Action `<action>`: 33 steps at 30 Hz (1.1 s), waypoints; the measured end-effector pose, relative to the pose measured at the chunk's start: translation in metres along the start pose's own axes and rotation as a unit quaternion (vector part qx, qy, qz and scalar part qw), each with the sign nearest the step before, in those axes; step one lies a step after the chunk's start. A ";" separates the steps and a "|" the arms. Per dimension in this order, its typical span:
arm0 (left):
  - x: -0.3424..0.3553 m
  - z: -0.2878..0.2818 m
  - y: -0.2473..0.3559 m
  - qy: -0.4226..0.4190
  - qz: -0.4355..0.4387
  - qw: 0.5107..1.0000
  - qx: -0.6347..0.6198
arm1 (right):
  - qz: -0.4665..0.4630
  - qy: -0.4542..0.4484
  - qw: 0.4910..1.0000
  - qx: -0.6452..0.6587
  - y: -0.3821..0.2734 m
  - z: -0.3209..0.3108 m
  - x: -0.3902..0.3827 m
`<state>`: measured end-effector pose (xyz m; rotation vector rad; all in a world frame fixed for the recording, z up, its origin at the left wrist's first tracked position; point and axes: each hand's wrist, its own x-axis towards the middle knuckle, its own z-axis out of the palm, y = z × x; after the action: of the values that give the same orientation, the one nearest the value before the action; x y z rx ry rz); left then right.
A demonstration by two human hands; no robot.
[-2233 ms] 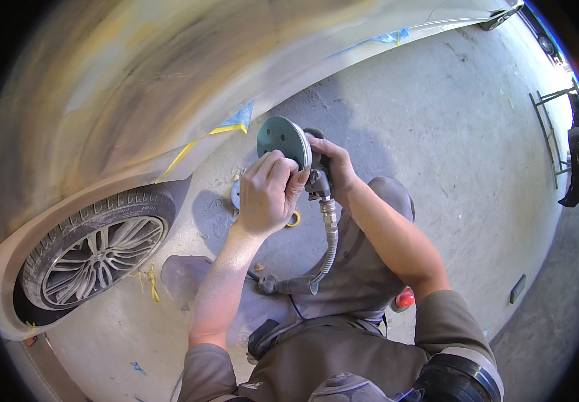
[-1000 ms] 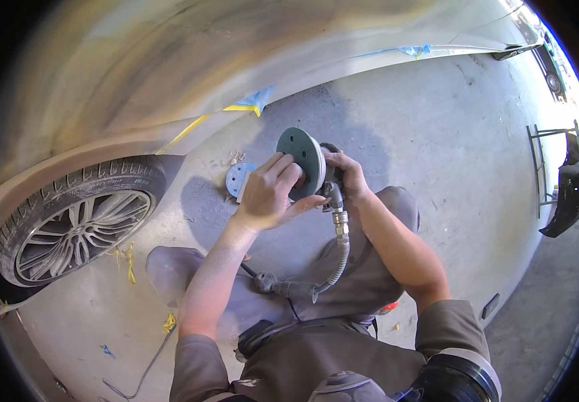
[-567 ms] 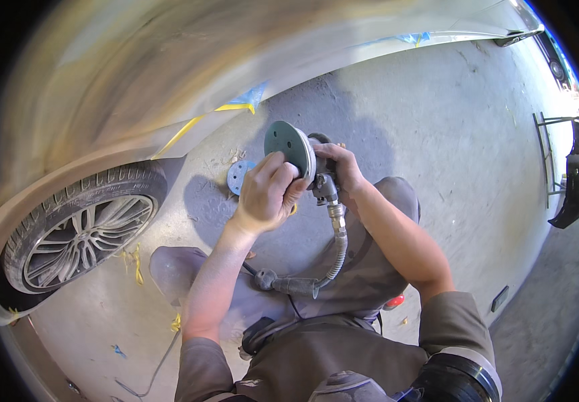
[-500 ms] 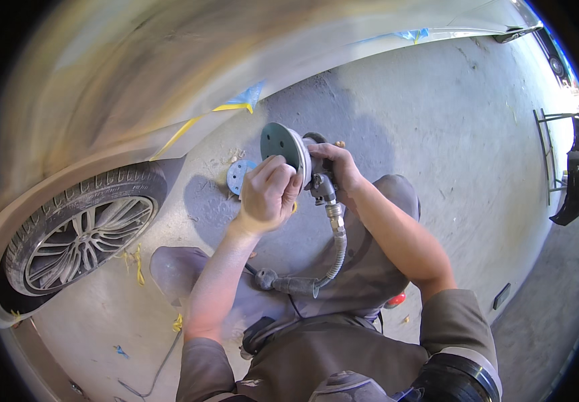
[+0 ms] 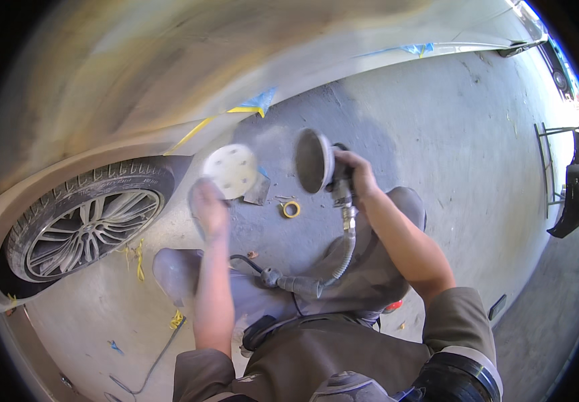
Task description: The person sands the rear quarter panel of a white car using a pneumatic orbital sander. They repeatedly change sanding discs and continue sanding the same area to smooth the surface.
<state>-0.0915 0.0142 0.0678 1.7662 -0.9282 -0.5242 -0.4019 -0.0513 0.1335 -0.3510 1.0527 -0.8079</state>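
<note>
My left hand [image 5: 210, 208] pinches a pale round sanding disc [image 5: 230, 171] with several holes, its edge blurred by motion. My right hand [image 5: 356, 172] is wrapped round the body of an air sander [image 5: 338, 175]. The sander's round backing pad [image 5: 312, 161] faces left, bare and dusty dark grey. From the sander a hose [image 5: 343, 251] runs down past a grey coupling [image 5: 297, 285] over my lap. On the floor between my hands lies a roll of yellow tape [image 5: 291, 210], beside a grey flat piece [image 5: 258, 191] partly hidden by the disc.
A car's sanded body panel [image 5: 189, 60] curves across the top, with yellow and blue masking tape [image 5: 257, 104] at its lower edge. A dusty wheel [image 5: 91, 231] stands at left. A rack with black parts [image 5: 574, 184] is far right. Tape scraps [image 5: 140, 260] litter the concrete.
The green-faced disc has come off the sander's pad. My left hand has moved left with it and its pale side now shows. The sander has stayed in my right hand, slightly lower.
</note>
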 end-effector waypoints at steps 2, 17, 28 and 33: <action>0.042 -0.040 -0.035 -0.004 -0.007 0.984 0.177 | -0.037 0.143 0.989 0.003 -0.011 -0.017 0.014; -0.003 -0.100 0.012 -0.376 -0.114 0.813 0.430 | 0.047 0.486 0.762 -0.426 0.034 -0.164 0.214; -0.102 -0.190 0.078 -0.260 -0.114 0.929 0.239 | 0.068 -0.035 0.497 -0.865 0.003 -0.093 0.053; -0.183 -0.352 0.177 -0.002 -0.233 0.962 0.139 | 0.111 -0.078 0.468 -0.873 -0.054 0.022 -0.060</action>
<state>-0.0109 0.3341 0.3505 2.2594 -0.6026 -0.7225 -0.4204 -0.0455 0.2147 -1.9284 1.3547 0.9254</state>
